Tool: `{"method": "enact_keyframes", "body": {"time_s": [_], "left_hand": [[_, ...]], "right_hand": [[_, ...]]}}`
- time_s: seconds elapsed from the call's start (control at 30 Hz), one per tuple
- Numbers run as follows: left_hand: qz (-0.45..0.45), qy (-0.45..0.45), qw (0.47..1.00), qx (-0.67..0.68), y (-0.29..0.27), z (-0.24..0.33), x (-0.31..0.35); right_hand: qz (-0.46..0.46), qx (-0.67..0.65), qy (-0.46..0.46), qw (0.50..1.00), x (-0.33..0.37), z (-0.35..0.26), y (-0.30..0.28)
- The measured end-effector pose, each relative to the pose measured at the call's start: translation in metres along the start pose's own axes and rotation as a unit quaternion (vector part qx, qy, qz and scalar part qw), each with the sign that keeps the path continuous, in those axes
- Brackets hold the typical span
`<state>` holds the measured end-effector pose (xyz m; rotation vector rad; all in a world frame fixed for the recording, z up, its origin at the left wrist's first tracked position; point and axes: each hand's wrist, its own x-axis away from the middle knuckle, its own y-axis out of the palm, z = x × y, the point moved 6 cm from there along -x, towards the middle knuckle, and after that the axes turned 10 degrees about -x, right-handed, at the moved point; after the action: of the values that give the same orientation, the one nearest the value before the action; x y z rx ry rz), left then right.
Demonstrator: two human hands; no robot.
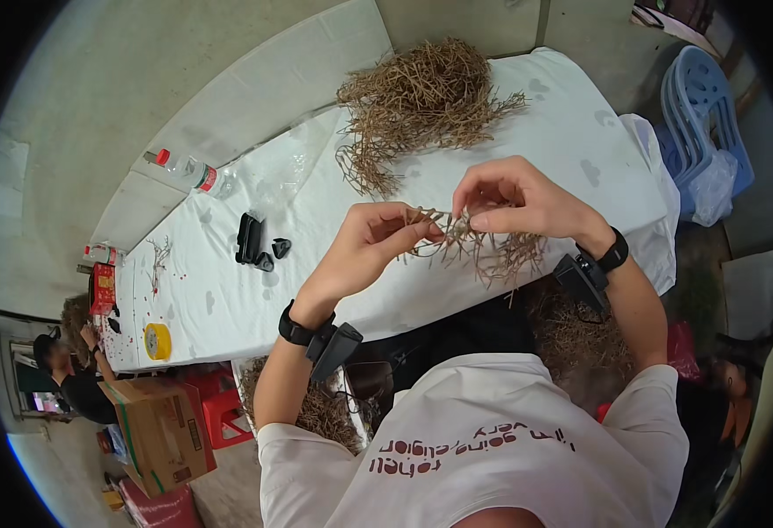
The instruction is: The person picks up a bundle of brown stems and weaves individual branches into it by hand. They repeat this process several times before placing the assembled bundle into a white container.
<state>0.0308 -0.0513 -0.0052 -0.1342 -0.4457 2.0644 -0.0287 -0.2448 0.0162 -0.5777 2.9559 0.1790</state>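
Between my hands, above the table's near edge, hangs a small bunch of dry brown twigs (501,251). My left hand (382,239) pinches its left end with thumb and forefinger. The fingers of my right hand (518,201) are closed on the same bunch near its middle, and most of the loose sprigs hang down below that hand. A large tangled heap of the same brown twigs (435,92) lies on the white-covered table (553,123), beyond my hands.
On the table's left stand a plastic bottle (191,172), a black case (248,238) with small black pieces, and yellow tape (157,341). More twigs (571,321) lie below the edge. Blue stools (701,114) stand right; a cardboard box (164,431) and a co-worker (83,387) are left.
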Motion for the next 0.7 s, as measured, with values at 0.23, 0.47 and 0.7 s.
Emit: {"method": "enact_keyframes", "body": {"time_s": [0.23, 0.47, 0.7], "left_hand": [[0.078, 0.104, 0.985, -0.115, -0.001, 0.008, 0.0], [0.052, 0.035, 0.997, -0.046, -0.009, -0.011, -0.012], [0.092, 0.19, 0.941, -0.266, -0.01, 0.0, -0.018]], "right_hand": [[0.052, 0.202, 0.014, 0.978, -0.015, 0.009, 0.009], [0.041, 0.188, 0.016, 0.981, -0.023, 0.017, 0.01], [0.044, 0.228, 0.015, 0.973, -0.026, 0.03, 0.019]]}}
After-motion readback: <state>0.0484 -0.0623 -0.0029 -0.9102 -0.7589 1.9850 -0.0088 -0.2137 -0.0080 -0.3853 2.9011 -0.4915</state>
